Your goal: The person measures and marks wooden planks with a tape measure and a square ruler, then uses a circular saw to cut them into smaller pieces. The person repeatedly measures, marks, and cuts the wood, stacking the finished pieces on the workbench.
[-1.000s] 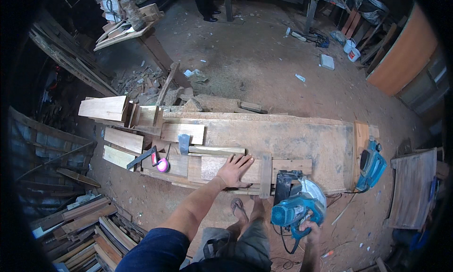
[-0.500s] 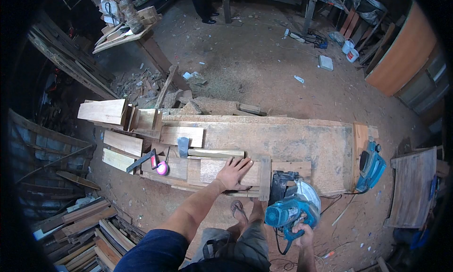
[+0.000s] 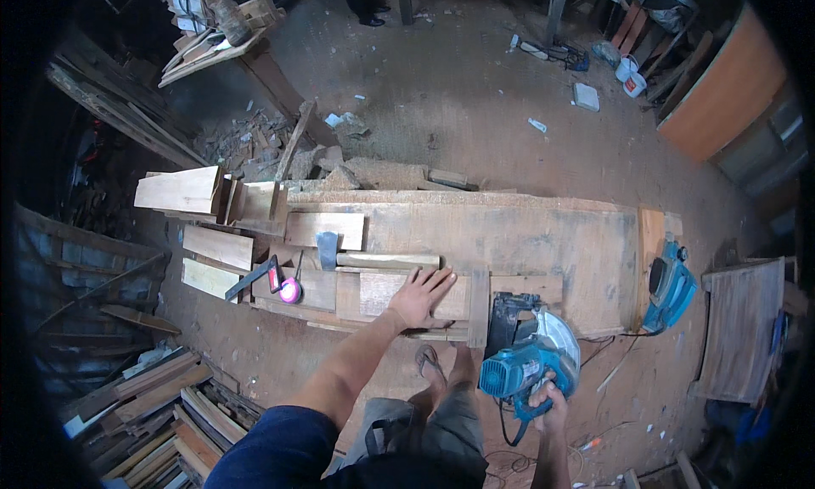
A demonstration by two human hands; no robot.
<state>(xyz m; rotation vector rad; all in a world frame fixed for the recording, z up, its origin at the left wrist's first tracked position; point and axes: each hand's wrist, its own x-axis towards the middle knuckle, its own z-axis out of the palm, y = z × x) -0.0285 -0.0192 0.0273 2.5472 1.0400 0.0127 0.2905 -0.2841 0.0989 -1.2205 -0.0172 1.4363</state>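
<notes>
My left hand [image 3: 417, 297] lies flat, fingers spread, on a short wooden board [image 3: 384, 294] at the front of the workbench [image 3: 543, 226]. Just right of its fingers, a narrow wooden strip [image 3: 478, 309] crosses the board. My right hand [image 3: 549, 399] is wrapped round the handle of a teal circular saw [image 3: 516, 368]. The saw's dark base plate [image 3: 512, 312] sits at the bench's front edge, next to the strip and over another board [image 3: 536, 285]. Its blade is hidden under the guard. Behind my left hand lies a hatchet [image 3: 328, 250] with a wooden handle.
A teal electric planer [image 3: 671, 289] rests at the bench's right end. A pink round tool [image 3: 290, 290] and a dark angled tool [image 3: 257, 277] lie left. Cut boards [image 3: 178, 189] are stacked at the left end. Scrap wood [image 3: 153, 421] fills the lower left. Cords [image 3: 514, 465] trail on the floor.
The whole view has shifted slightly, so the bench sits higher in the picture. My left hand stays on the board and my right hand keeps hold of the saw, with little movement against the bench.
</notes>
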